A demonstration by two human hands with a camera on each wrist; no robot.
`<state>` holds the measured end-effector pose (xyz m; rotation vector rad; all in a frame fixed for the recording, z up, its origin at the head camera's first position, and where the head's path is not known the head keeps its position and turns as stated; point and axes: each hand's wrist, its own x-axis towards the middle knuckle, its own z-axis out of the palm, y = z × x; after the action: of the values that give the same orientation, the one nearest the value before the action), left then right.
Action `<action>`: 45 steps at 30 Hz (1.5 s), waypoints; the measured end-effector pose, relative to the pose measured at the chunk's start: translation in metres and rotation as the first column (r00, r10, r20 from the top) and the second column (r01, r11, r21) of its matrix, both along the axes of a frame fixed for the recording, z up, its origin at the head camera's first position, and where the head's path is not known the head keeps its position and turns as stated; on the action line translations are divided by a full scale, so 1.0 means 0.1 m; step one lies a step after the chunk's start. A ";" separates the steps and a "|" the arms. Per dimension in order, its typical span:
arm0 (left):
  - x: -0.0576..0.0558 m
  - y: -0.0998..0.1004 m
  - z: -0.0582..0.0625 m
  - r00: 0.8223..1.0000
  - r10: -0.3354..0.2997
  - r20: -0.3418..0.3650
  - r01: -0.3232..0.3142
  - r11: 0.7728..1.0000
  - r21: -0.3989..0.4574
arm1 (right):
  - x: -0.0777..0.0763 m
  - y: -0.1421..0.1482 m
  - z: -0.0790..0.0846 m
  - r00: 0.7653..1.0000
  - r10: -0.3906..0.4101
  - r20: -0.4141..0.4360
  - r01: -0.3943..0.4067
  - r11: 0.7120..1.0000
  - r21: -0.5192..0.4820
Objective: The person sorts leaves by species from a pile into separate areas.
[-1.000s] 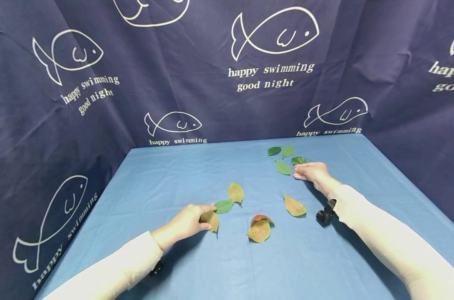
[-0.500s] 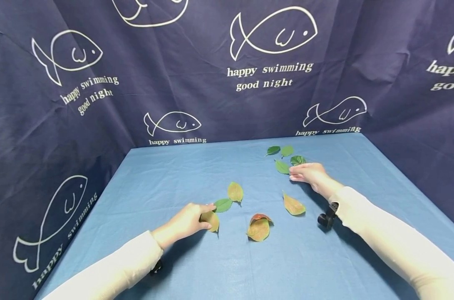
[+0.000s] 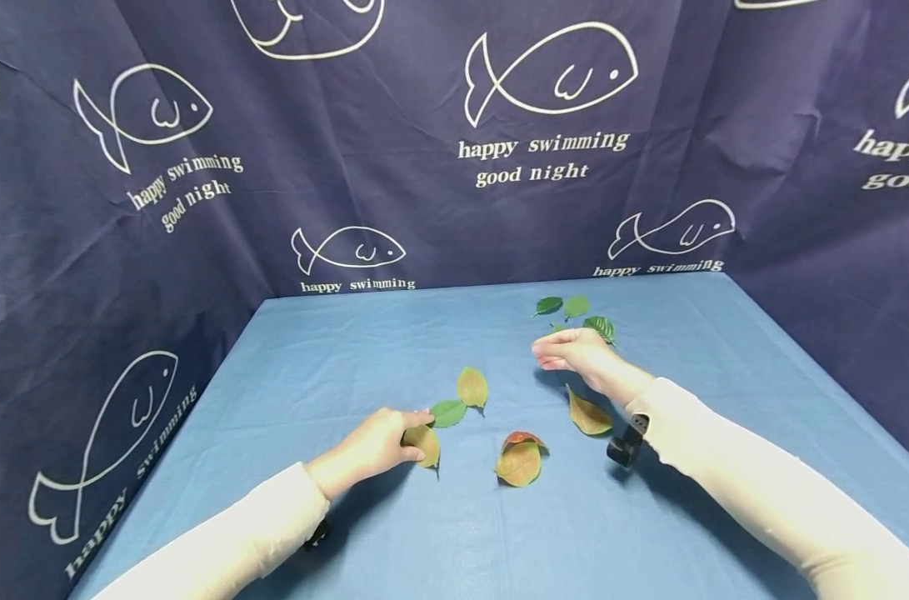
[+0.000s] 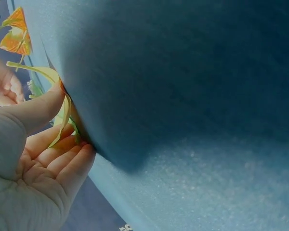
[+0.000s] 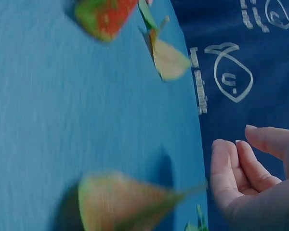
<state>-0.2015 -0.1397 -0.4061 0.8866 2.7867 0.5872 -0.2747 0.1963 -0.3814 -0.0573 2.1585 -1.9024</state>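
My left hand [image 3: 372, 439] rests on the table at a yellowish leaf [image 3: 422, 445] and a green leaf [image 3: 448, 413]. Its thumb touches the yellowish leaf, and the index fingertip lies at the green leaf's edge. Seen from the left wrist, the yellowish leaf [image 4: 66, 107] curves between thumb and loosely extended fingers. My right hand [image 3: 580, 353] hovers in front of the green leaves at the back, holding nothing. In the right wrist view, thumb and fingers of that hand [image 5: 255, 175] stand apart. A green leaf [image 3: 556, 327] is mostly hidden behind it.
A yellow-green leaf [image 3: 472, 387] touches the green leaf's tip. Centre front, a reddish leaf [image 3: 524, 437] overlaps a yellowish one [image 3: 519, 465]. An orange-yellow leaf [image 3: 589, 414] lies below my right hand. Further green leaves [image 3: 576, 306] lie at the back of the blue cloth [image 3: 334, 358].
My right hand has moved left, away from the dark striped green leaf, and now covers most of another green leaf. My left hand and the leaves have stayed in place.
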 end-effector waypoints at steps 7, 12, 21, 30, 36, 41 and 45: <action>0.00 -0.01 -0.02 1.000 -0.002 -0.001 0.002 1.000 -0.004 | 0.07 -0.36 -0.03 0.982 0.190 0.001 -0.190 0.979 0.071; 0.01 -0.01 -0.02 1.000 0.003 -0.007 -0.003 1.000 -0.002 | 0.10 -0.58 -0.02 0.938 0.347 -0.002 -0.345 0.934 0.088; 0.03 0.00 -0.03 0.999 0.004 -0.039 -0.004 1.000 0.003 | 0.13 -0.90 -0.08 0.934 0.358 -0.009 -0.345 0.906 0.247; 0.04 -0.01 -0.04 0.999 0.052 -0.007 -0.051 0.998 0.035 | 0.11 -1.06 -0.10 0.935 0.352 -0.040 -0.316 0.879 0.358; 0.09 0.03 -0.05 0.990 0.139 -0.010 -0.137 0.986 0.099 | 0.11 -1.14 -0.12 0.919 0.391 -0.046 -0.332 0.833 0.443; 0.10 0.04 -0.05 0.985 0.169 -0.016 -0.166 0.978 0.123 | 0.13 -1.22 -0.14 0.921 0.386 -0.049 -0.308 0.800 0.515; 0.11 0.03 -0.07 0.984 0.178 -0.008 -0.175 0.976 0.129 | 0.15 -1.25 -0.15 0.915 0.398 -0.064 -0.296 0.770 0.565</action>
<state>-0.1909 -0.1367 -0.4128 0.6730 2.8923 0.7960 -0.2598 0.0709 -0.3967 -0.5017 2.5121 -1.0622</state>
